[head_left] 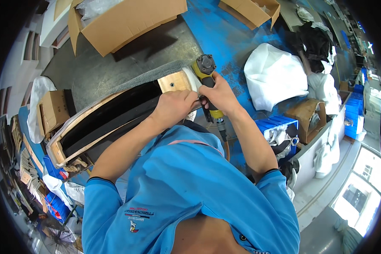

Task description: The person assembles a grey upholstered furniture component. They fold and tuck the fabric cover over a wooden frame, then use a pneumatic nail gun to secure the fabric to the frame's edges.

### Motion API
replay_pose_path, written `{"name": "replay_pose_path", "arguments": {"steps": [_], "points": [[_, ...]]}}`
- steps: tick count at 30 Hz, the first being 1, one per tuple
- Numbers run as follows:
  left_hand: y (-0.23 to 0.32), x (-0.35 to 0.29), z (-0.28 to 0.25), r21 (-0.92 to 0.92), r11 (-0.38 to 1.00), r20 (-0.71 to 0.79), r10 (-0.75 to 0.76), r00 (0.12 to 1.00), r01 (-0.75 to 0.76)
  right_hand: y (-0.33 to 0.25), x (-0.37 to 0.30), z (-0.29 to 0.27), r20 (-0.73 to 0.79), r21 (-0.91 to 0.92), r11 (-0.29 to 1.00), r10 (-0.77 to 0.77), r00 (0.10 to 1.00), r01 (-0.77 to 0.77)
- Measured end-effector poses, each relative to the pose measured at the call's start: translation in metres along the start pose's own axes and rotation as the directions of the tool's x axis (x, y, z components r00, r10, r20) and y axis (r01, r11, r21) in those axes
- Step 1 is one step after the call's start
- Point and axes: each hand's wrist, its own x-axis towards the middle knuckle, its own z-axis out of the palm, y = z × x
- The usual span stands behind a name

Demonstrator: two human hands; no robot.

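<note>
My right hand [221, 96] is wrapped round the grip of a yellow and black pneumatic staple gun [206, 67], with an air hose fitting [221, 127] at its lower end. The tool stands at the right end of a long wooden furniture frame [172, 81], which is covered outside with grey fabric [150, 73] and lined inside with black cloth [114, 111]. My left hand [173, 106] is closed at that same end, its fingers curled over the pale fabric edge beside the staple gun. The fingertips and the tool's nose are partly hidden.
A large open cardboard box [133, 23] with clear plastic stands beyond the frame, another box [252, 12] at the far right. White wrapped bundles [275, 76] lie to the right, near a blue crate [277, 123]. A small carton [54, 111] sits at the left.
</note>
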Motion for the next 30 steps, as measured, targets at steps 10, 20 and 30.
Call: {"name": "replay_pose_path", "arguments": {"steps": [10, 20, 30], "points": [[-0.014, 0.002, 0.002, -0.173, 0.985, -0.043, 0.014, 0.999, -0.021, -0.017, -0.008, 0.001, 0.008, -0.027, 0.998, -0.047, 0.999, 0.048], [-0.014, 0.005, -0.002, -0.089, 0.995, 0.014, -0.042, 0.999, 0.043, 0.046, -0.017, -0.027, -0.106, 0.157, 0.988, 0.013, 0.994, 0.004], [-0.012, 0.009, 0.002, -0.053, 0.984, -0.092, -0.177, 0.98, 0.172, 0.042, -0.02, 0.005, -0.035, 0.175, 0.982, -0.071, 0.997, 0.076]]}}
